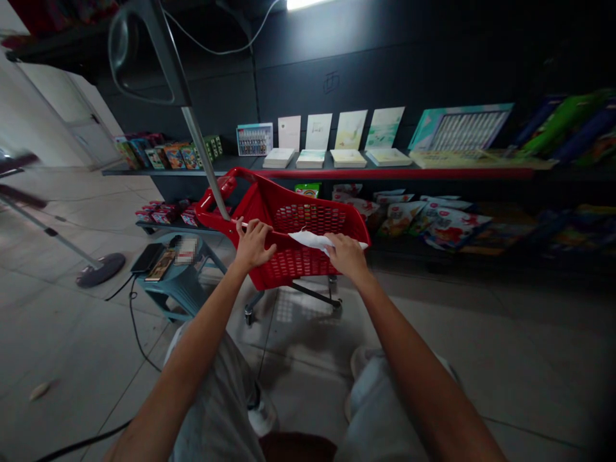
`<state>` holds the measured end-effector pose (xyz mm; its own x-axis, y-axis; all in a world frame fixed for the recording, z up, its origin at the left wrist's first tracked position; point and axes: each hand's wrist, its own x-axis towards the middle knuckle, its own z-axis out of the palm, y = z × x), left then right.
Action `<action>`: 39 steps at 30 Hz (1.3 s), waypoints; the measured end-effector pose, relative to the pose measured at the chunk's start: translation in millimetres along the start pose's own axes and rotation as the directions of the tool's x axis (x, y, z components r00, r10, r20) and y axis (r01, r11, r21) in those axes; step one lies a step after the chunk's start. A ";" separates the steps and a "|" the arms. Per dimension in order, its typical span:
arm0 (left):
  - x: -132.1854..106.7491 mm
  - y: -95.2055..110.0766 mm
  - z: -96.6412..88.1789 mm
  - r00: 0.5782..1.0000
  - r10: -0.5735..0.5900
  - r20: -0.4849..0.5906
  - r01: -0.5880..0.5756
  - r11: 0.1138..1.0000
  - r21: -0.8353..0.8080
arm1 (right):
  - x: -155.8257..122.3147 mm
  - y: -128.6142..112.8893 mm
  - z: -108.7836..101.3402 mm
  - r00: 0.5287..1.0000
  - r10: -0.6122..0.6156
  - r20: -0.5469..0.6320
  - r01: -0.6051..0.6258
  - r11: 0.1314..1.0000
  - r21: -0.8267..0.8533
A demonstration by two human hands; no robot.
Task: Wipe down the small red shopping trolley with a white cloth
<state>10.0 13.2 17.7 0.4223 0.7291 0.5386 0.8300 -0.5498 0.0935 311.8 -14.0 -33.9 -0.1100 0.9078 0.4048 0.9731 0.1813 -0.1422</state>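
The left hand (253, 245) is clamping the rim of a red shopping cart (301, 215), while the right hand (347, 255) is pressing a white cloth (312, 241) onto it, hands apart.

We identify this site as a retail shop. We observe wall-mounted display shelves (385, 173) carrying foil packets (399, 221), small boxed goods (168, 156) and booklets (351, 131), arranged in rows for display, with a red wheeled shopping basket (308, 218) standing before them.

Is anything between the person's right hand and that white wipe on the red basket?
Nothing visible: the right hand rests directly on the white wipe, which lies across the red shopping trolley.
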 end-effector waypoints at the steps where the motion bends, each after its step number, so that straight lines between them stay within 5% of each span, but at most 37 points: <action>1: -0.2 -1.3 0.5 1.000 0.002 0.000 -0.002 1.000 0.000 | -1.1 2.8 0.6 1.000 -0.002 0.005 0.002 1.000 0.004; 8: -0.1 -7.9 1.1 1.000 0.006 -0.007 -0.006 1.000 0.027 | -14.0 29.0 -3.8 0.999 0.050 0.018 -0.050 0.998 0.025; 16: -7.4 14.6 29.9 0.979 -0.190 -0.075 0.194 0.979 0.056 | -30.1 37.3 -9.3 0.997 0.063 0.049 -0.065 0.997 0.040; 28: -31.9 47.5 53.9 0.993 -0.113 0.026 0.114 0.993 -0.033 | -41.9 25.8 -11.8 1.000 0.029 0.007 -0.029 0.997 0.076; 39: -30.7 19.8 43.7 0.996 -0.021 0.087 0.025 0.999 -0.045 | -55.6 11.9 -15.6 0.999 -0.037 -0.021 0.040 0.988 0.150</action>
<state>29.4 -2.3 -33.6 0.4349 0.7734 0.4612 0.8231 -0.5491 0.1447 332.7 -68.2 -44.0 -0.1416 0.8925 0.4283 0.9266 0.2717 -0.2598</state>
